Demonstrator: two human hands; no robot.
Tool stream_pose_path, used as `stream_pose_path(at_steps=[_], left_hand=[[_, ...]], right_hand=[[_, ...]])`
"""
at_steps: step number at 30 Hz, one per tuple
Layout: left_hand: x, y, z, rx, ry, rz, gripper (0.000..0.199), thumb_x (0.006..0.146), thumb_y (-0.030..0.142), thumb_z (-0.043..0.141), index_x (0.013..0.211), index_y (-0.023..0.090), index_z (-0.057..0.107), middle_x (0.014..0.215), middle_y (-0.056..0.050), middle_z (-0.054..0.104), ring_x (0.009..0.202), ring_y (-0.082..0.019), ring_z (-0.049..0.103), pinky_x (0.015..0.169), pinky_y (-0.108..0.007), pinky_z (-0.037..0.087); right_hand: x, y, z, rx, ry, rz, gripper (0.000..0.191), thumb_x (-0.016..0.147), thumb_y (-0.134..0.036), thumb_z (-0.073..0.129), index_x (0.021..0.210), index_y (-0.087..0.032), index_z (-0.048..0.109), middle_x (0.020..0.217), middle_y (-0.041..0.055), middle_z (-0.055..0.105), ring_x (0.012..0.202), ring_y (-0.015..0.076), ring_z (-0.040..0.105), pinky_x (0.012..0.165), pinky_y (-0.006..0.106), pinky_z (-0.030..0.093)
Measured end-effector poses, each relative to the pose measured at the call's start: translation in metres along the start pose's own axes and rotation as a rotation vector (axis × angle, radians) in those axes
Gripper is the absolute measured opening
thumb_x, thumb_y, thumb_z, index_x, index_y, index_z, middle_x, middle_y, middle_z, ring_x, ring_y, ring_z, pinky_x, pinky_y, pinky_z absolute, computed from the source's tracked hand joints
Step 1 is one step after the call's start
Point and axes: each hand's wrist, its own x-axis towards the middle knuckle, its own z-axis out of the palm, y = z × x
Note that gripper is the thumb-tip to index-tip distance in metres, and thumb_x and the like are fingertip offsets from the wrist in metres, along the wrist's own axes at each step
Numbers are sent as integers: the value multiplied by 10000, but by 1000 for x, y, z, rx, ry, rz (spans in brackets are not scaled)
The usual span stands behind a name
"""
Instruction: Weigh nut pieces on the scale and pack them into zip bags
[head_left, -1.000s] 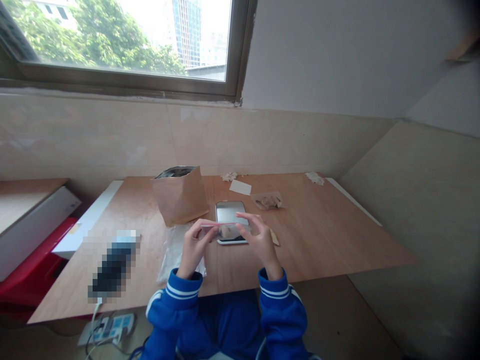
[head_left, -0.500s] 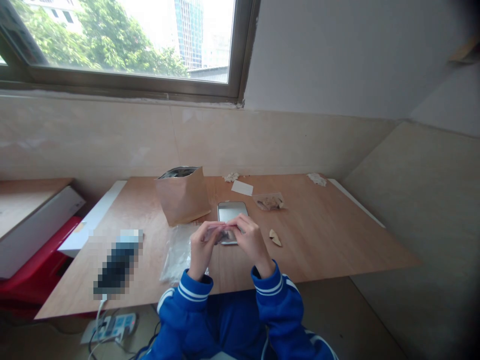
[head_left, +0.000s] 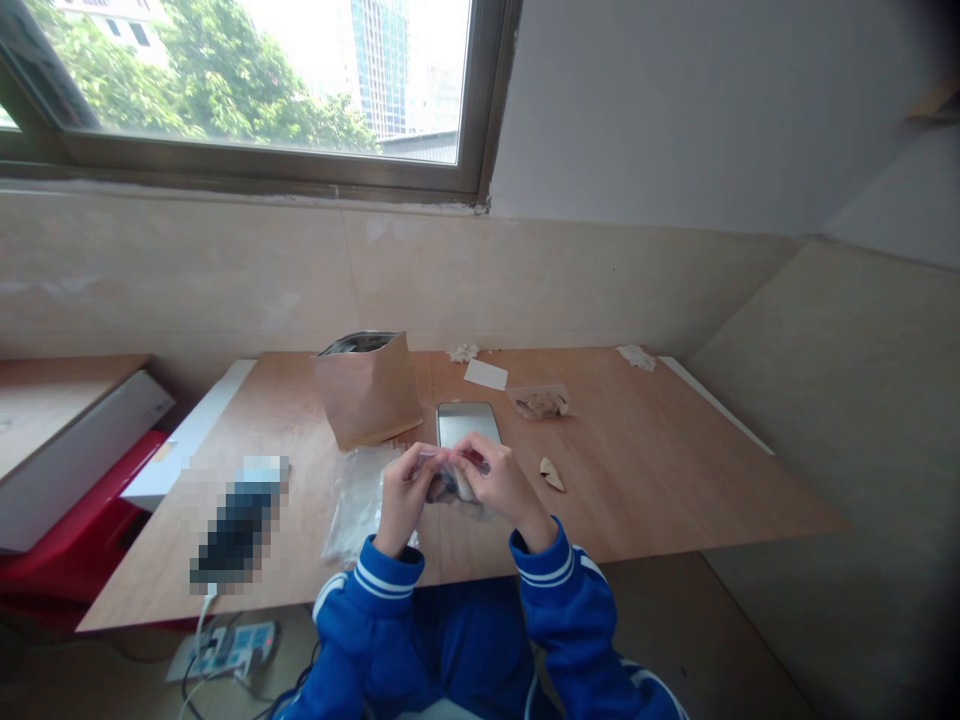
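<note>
A small clear zip bag (head_left: 452,484) with a pinkish top edge and dark and pale pieces inside hangs between my hands. My left hand (head_left: 403,495) pinches the left part of its top edge. Close beside it, my right hand (head_left: 504,482) grips the right part. Behind the bag lies a grey, flat device with a silvery top (head_left: 466,422), its near part covered by my hands and the bag. Empty-looking clear plastic bags (head_left: 356,505) lie flat to the left of my left hand.
An open brown paper pouch (head_left: 367,392) stands at the back left. On the wooden table (head_left: 637,470) are a filled clear bag (head_left: 541,403), a pale shell-like piece (head_left: 551,474), a white card (head_left: 486,375) and a blurred-out dark object (head_left: 240,522) with a cable.
The small bag now hangs lower and its contents show more. My right hand has shifted slightly right, and both hands are still at the bag's top edge.
</note>
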Motion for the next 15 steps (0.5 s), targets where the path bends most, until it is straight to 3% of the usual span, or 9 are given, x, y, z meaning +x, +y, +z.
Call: stream_pose_path(at_steps=[5, 9, 15], left_hand=[[4, 2, 3, 8, 11, 45, 329, 927, 418, 486, 997, 197, 719, 944, -56, 717, 861, -189, 632, 779, -277, 464], [10, -1, 10, 16, 60, 89, 341, 927, 408, 494, 1097, 203, 708, 967, -61, 698, 852, -179, 608, 783, -277, 449], [14, -7, 12, -9, 14, 140, 346, 943, 374, 480, 1216, 251, 655, 999, -52, 616, 909, -161, 577, 846, -274, 429]], right_hand=[[3, 6, 8, -128, 108, 7, 175, 921, -196, 460, 767, -229, 537, 720, 7, 591, 698, 174, 555, 671, 278, 409], [6, 10, 14, -225, 159, -7, 187, 928, -192, 423, 768, -228, 514, 715, 21, 579, 711, 192, 552, 677, 290, 396], [11, 12, 10, -237, 5, -24, 127, 951, -254, 443, 882, -218, 544, 748, 25, 619, 702, 192, 570, 664, 278, 395]])
